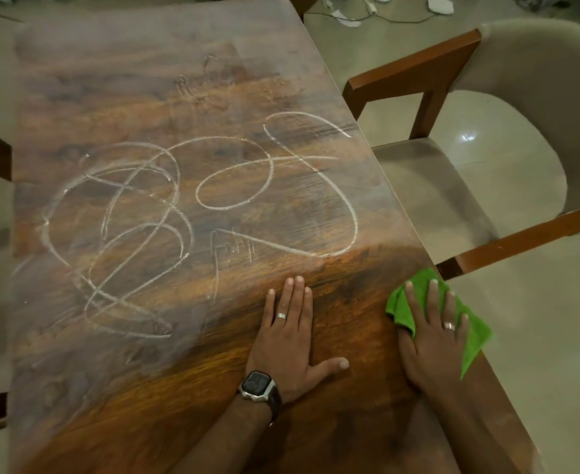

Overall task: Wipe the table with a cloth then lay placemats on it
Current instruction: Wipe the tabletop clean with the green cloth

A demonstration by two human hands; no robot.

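- Lower right of the frame: the right hand [432,333] lies flat, fingers spread, pressing a green cloth [473,331] against the table's right edge; nothing is pinched or gripped, and part of the cloth hangs past the edge.
- Lower centre: the left hand [290,336] rests palm-down on bare wood, fingers together, thumb out to the right, holding nothing. It wears a ring, with a wristwatch [257,386] on the wrist.
- Centre and left: the wooden table [138,398] carries white chalk-like loops [192,206] and a dusty haze; the strip around the hands looks darker and glossier.
- Upper right: a chair [521,107] with beige padding and a brown wooden frame stands just beside the table's right edge.
- Top edge: white cables and small objects [440,5] lie on the pale floor, too small to identify.
- No bowl, tray or other container appears; no placemats lie on the table.
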